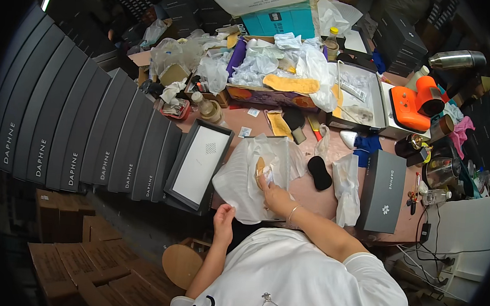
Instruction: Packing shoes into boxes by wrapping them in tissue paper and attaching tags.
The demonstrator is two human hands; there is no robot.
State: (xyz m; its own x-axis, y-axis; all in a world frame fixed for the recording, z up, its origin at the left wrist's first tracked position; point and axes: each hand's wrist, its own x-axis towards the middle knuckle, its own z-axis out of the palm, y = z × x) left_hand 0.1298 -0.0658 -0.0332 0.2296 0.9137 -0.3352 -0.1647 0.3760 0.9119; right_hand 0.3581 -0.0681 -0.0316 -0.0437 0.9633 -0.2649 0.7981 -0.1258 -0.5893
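Crowded counter [332, 200]; left hand [224, 214] pinches white tissue paper [243, 181] at its near edge, right hand [273, 194] seemingly closed on tan item [260, 166].

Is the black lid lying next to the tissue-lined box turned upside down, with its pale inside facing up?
Yes. The black lid lies left of the white tissue paper, its raised black rim framing a pale inner face that points up.
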